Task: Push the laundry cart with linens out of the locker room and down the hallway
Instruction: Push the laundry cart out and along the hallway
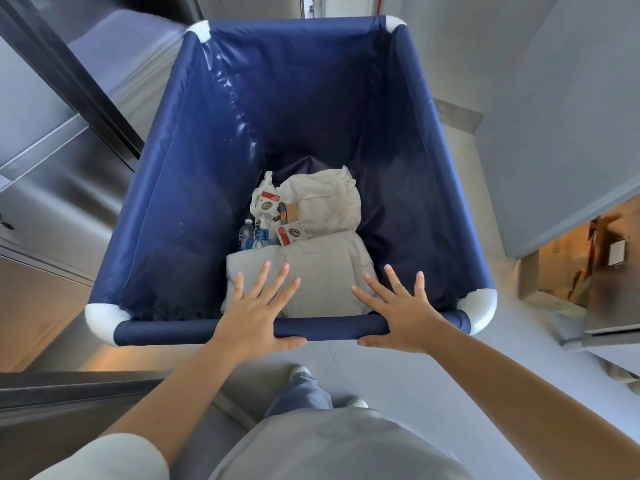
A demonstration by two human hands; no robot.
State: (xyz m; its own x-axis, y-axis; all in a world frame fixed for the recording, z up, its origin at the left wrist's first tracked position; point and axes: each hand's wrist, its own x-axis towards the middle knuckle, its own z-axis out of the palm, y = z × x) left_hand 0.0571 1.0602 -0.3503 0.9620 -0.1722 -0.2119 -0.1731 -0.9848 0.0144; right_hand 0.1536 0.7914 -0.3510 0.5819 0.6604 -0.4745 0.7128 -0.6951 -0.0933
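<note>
The laundry cart point(180, 332) is a deep navy fabric bin with white corner caps, right in front of me. At its bottom lie folded grey linens point(322, 261) and a bundled white cloth point(329, 199). Both my palms press on the near blue rim. My left hand point(258, 310) rests there with fingers spread over the rim and the thumb under the bar. My right hand point(403, 315) does the same a little to the right. Neither hand is wrapped around the bar.
Water bottles point(254, 233) and small packets point(289, 233) lie beside the linens in the cart. Stainless steel panels point(52, 188) run close along the left. A grey wall point(561, 133) and a metal-framed opening point(571, 271) stand on the right. Grey floor point(398, 375) lies under my feet.
</note>
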